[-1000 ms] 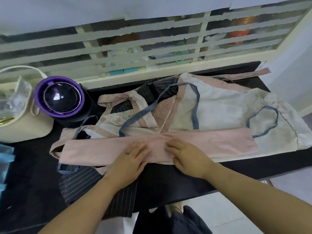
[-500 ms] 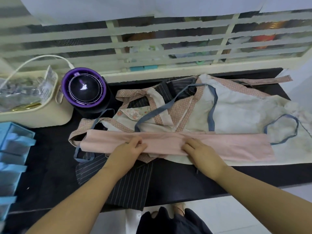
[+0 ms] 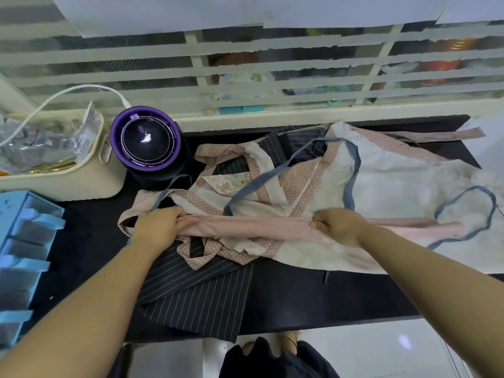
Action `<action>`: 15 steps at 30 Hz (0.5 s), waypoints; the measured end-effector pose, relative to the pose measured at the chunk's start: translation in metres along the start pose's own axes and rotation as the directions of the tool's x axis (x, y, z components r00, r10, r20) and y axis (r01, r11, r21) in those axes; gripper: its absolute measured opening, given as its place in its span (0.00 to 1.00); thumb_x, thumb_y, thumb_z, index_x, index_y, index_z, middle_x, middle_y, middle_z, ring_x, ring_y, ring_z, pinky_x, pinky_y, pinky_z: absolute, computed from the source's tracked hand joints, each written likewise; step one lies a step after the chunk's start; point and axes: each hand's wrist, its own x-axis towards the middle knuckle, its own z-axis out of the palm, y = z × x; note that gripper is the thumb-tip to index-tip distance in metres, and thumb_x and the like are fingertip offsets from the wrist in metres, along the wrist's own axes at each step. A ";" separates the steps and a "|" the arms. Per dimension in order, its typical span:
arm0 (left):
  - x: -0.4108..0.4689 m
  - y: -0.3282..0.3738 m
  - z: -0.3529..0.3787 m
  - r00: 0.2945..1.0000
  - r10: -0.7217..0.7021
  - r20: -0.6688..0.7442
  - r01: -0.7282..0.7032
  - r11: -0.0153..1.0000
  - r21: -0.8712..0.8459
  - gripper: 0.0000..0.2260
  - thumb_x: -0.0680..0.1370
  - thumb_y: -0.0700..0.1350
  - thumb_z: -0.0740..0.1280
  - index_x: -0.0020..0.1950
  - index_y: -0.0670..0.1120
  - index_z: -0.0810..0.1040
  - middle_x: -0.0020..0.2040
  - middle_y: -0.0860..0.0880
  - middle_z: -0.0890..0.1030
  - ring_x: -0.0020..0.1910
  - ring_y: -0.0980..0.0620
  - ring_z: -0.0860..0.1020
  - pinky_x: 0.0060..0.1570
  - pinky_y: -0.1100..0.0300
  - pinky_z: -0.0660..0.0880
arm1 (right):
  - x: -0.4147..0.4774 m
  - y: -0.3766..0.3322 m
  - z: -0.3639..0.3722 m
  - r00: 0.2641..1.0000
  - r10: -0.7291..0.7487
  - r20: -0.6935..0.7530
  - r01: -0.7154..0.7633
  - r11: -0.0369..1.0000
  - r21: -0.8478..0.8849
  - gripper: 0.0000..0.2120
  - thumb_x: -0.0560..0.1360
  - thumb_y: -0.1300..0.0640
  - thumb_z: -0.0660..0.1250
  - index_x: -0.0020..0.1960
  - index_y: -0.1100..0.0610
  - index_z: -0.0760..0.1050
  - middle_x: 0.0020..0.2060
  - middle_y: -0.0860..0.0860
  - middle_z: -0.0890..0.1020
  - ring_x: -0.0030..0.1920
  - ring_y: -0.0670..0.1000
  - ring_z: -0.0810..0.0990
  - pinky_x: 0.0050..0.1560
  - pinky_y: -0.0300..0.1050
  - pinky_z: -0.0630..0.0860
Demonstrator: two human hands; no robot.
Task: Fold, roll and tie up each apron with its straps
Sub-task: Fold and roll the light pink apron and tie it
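Observation:
A pink apron (image 3: pixel 253 227), folded into a long narrow band, lies across a heap of aprons on the black counter (image 3: pixel 300 301). My left hand (image 3: pixel 161 225) grips the band's left end, fingers curled over its edge. My right hand (image 3: pixel 338 226) pinches the band right of its middle. Under it lie a pale apron with blue straps (image 3: pixel 403 184), a pink dotted apron (image 3: pixel 297 181) and a dark striped apron (image 3: pixel 201 293) that hangs over the counter's front edge.
A purple-rimmed round appliance (image 3: pixel 148 143) stands at the back left beside a cream basket (image 3: pixel 68 184) of packets. Blue drawers (image 3: pixel 19 257) sit at the far left. A slatted window (image 3: pixel 245 77) runs behind the counter. The floor and my feet show below.
My hands have moved apart along the pink band, the left to its left end, the right further right. Both went from pressing flat to gripping the band, which looks narrower.

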 end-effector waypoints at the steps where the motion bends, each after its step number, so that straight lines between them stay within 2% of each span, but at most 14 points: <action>1: 0.000 0.000 -0.004 0.999 -0.049 0.006 0.049 0.998 -0.033 0.17 0.77 0.61 0.63 0.38 0.49 0.72 0.34 0.51 0.76 0.38 0.49 0.75 0.40 0.55 0.63 | 0.000 0.000 0.000 1.000 0.002 -0.004 -0.002 1.000 -0.010 0.19 0.83 0.48 0.52 0.59 0.57 0.76 0.56 0.52 0.78 0.60 0.55 0.74 0.55 0.45 0.68; 3: 0.001 -0.006 -0.008 0.990 -0.137 0.032 0.139 0.987 -0.084 0.17 0.75 0.61 0.65 0.38 0.49 0.72 0.35 0.49 0.77 0.36 0.50 0.74 0.37 0.55 0.64 | 0.002 0.001 0.000 1.000 -0.010 -0.011 0.010 0.999 -0.037 0.19 0.83 0.48 0.51 0.60 0.56 0.75 0.60 0.51 0.78 0.61 0.55 0.74 0.55 0.44 0.67; 5: 0.002 -0.014 -0.010 0.979 -0.187 0.083 0.201 0.958 -0.205 0.14 0.74 0.59 0.68 0.41 0.49 0.76 0.39 0.48 0.79 0.38 0.51 0.75 0.36 0.56 0.67 | 0.002 0.001 0.002 0.999 -0.039 -0.034 0.036 0.997 -0.068 0.19 0.83 0.47 0.50 0.59 0.55 0.76 0.58 0.50 0.78 0.60 0.54 0.74 0.53 0.44 0.68; 8: -0.004 -0.020 -0.019 0.966 -0.220 0.138 0.260 0.830 -0.493 0.10 0.73 0.51 0.73 0.49 0.48 0.79 0.45 0.49 0.80 0.43 0.54 0.77 0.39 0.64 0.71 | 0.000 0.005 0.006 0.994 -0.051 -0.098 0.044 0.996 -0.073 0.18 0.82 0.45 0.50 0.50 0.51 0.76 0.49 0.47 0.80 0.55 0.53 0.77 0.50 0.46 0.71; 10: -0.012 -0.022 -0.023 0.952 -0.253 0.173 0.304 0.712 -0.633 0.10 0.74 0.48 0.73 0.53 0.48 0.78 0.47 0.49 0.80 0.45 0.54 0.78 0.41 0.66 0.72 | -0.002 0.008 0.009 0.989 -0.025 -0.144 0.021 0.999 -0.031 0.18 0.82 0.44 0.50 0.38 0.48 0.69 0.37 0.43 0.76 0.48 0.52 0.77 0.44 0.46 0.69; 13: -0.021 -0.018 -0.022 0.948 -0.295 0.122 0.289 0.631 -0.720 0.04 0.76 0.45 0.70 0.51 0.49 0.78 0.48 0.48 0.79 0.45 0.53 0.77 0.40 0.67 0.70 | -0.007 0.014 0.012 0.981 0.002 -0.194 -0.003 1.000 -0.001 0.21 0.81 0.43 0.51 0.34 0.51 0.65 0.32 0.44 0.73 0.41 0.51 0.75 0.40 0.47 0.70; 15: -0.022 -0.014 -0.016 0.924 -0.379 0.042 0.267 0.566 -0.780 0.05 0.79 0.45 0.66 0.52 0.47 0.79 0.50 0.47 0.79 0.47 0.51 0.76 0.40 0.65 0.71 | -0.010 0.014 0.014 0.976 0.015 -0.219 -0.013 1.000 0.010 0.21 0.81 0.42 0.52 0.34 0.52 0.64 0.31 0.45 0.72 0.38 0.50 0.74 0.41 0.48 0.72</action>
